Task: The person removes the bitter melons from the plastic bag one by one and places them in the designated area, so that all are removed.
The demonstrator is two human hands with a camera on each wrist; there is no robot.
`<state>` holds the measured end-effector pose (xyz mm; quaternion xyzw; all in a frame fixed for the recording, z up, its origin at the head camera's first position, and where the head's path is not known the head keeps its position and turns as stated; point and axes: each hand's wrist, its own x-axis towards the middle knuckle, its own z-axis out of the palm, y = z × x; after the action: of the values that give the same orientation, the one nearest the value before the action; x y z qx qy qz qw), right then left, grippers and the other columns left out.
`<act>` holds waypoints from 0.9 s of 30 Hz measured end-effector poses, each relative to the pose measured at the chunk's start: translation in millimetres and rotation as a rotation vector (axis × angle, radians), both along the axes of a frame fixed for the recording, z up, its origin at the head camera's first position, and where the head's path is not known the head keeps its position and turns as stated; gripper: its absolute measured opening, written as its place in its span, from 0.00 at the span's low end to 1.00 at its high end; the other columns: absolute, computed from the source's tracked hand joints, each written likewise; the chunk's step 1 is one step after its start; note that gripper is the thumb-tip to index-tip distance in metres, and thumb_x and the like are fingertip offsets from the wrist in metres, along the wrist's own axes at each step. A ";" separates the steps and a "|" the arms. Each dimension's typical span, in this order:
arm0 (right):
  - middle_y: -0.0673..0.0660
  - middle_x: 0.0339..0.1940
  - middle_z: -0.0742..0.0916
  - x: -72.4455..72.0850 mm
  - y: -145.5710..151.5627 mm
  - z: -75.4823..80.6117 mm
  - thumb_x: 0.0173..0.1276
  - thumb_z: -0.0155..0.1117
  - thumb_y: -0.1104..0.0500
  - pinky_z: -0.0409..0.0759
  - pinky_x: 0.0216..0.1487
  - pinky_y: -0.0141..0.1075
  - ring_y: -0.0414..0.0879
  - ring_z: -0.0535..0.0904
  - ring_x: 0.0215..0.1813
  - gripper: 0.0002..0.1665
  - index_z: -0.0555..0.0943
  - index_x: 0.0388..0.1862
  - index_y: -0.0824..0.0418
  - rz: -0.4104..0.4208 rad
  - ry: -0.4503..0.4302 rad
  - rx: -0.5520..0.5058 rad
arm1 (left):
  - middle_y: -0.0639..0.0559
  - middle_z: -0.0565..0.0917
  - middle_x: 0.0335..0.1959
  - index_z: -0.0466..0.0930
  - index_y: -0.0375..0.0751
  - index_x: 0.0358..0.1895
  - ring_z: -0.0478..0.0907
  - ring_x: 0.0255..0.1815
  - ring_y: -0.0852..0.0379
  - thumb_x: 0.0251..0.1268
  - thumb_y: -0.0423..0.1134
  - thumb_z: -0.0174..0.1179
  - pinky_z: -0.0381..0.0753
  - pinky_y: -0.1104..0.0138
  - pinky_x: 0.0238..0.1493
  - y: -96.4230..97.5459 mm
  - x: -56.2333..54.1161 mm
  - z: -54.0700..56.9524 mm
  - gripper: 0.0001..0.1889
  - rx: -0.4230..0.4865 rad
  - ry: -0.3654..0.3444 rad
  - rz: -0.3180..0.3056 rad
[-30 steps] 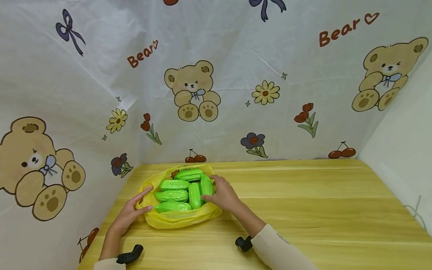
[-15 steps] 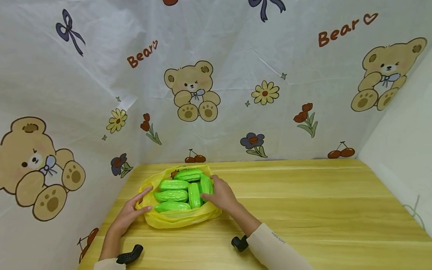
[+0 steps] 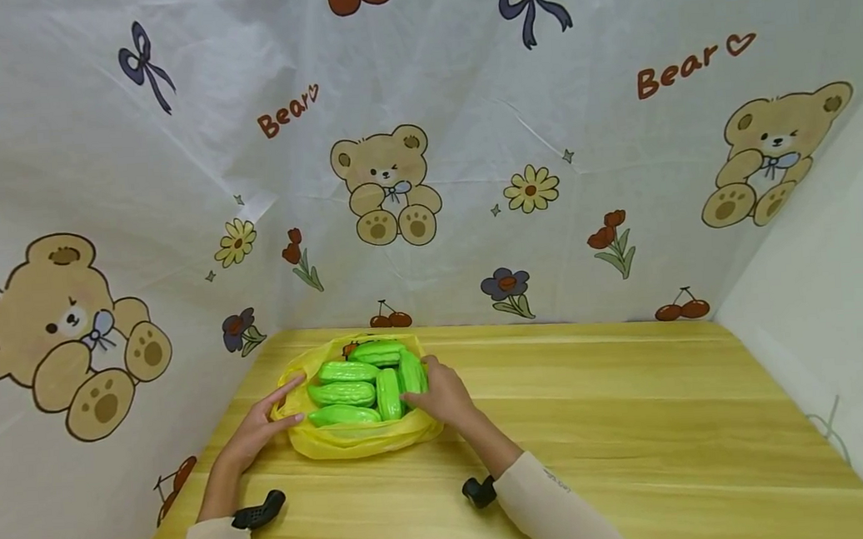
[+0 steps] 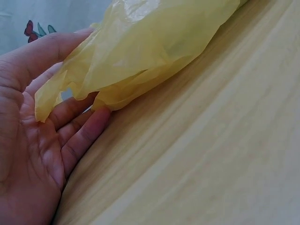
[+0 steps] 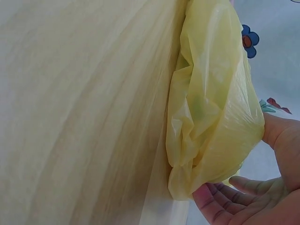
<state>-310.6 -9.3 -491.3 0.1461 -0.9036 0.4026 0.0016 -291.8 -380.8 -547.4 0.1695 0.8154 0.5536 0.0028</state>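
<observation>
Several shiny green bitter melons (image 3: 344,394) lie in an open yellow plastic bag (image 3: 361,446) on the wooden table. One group lies crosswise at the left, while two stand lengthwise at the right. My left hand (image 3: 254,424) cups the bag's left side, fingers and thumb spread and touching the plastic. In the left wrist view, a loose flap of the bag hangs against the palm. My right hand (image 3: 446,394) rests on the right side, thumb over the rim beside a bitter melon. Relaxed fingers touch the plastic from outside in the right wrist view.
The wooden table (image 3: 623,423) extends far to the right of the bag. Behind and at the left hangs a white cloth (image 3: 460,251) printed with bears and flowers. A pale wall (image 3: 839,299) bounds the right side, with a thin cord near it.
The right hand and forearm have shifted very slightly left, and its thumb has lowered a little along the rim. The left hand, the bag and the bitter melons stay almost the same.
</observation>
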 end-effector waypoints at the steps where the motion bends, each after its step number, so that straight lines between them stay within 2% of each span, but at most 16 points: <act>1: 0.69 0.59 0.83 0.7 0.4 -0.5 0.62 0.78 0.51 0.80 0.57 0.52 0.63 0.80 0.59 0.47 0.67 0.72 0.71 0.000 -0.004 -0.005 | 0.39 0.55 0.81 0.61 0.42 0.79 0.39 0.82 0.35 0.73 0.35 0.60 0.35 0.31 0.72 0.1 0.0 -0.1 0.34 0.007 -0.007 0.001; 7: 0.68 0.59 0.83 2.7 0.9 -4.5 0.62 0.78 0.52 0.80 0.57 0.51 0.61 0.81 0.59 0.46 0.67 0.72 0.70 0.000 -0.009 -0.026 | 0.40 0.56 0.81 0.62 0.42 0.79 0.38 0.82 0.36 0.76 0.36 0.57 0.33 0.31 0.72 -0.6 -1.3 -0.4 0.31 0.033 -0.033 0.015; 17: 0.64 0.52 0.86 9.7 2.9 -1.7 0.65 0.74 0.56 0.82 0.51 0.49 0.57 0.83 0.52 0.38 0.71 0.70 0.67 -0.038 0.000 -0.070 | 0.40 0.57 0.81 0.63 0.42 0.78 0.39 0.82 0.37 0.75 0.36 0.58 0.34 0.32 0.72 -0.5 -1.1 -0.9 0.31 0.032 -0.026 0.019; 20: 0.64 0.51 0.87 12.2 4.1 0.7 0.64 0.73 0.57 0.83 0.48 0.48 0.55 0.84 0.50 0.37 0.73 0.69 0.66 -0.041 0.007 -0.087 | 0.40 0.57 0.81 0.62 0.42 0.79 0.41 0.82 0.42 0.75 0.36 0.58 0.34 0.32 0.72 -0.3 -0.8 -0.7 0.31 0.033 -0.024 0.014; 24: 0.62 0.50 0.87 14.0 5.6 2.6 0.64 0.72 0.57 0.82 0.46 0.47 0.53 0.84 0.48 0.34 0.75 0.68 0.64 -0.039 0.031 -0.091 | 0.43 0.58 0.81 0.63 0.44 0.78 0.45 0.82 0.53 0.75 0.35 0.58 0.35 0.33 0.73 -0.1 -0.3 -0.7 0.31 0.035 -0.019 0.016; 27: 0.61 0.51 0.87 15.4 6.9 4.4 0.64 0.71 0.57 0.82 0.46 0.46 0.52 0.83 0.48 0.33 0.77 0.67 0.63 -0.034 0.047 -0.109 | 0.42 0.58 0.81 0.63 0.43 0.79 0.45 0.82 0.53 0.75 0.35 0.58 0.34 0.32 0.72 -0.3 -0.3 -0.3 0.31 0.033 -0.012 0.009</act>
<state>-295.2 -2.4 -486.9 0.1397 -0.8824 0.4477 0.0376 -292.1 -381.1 -547.7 0.1628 0.8068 0.5680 0.0025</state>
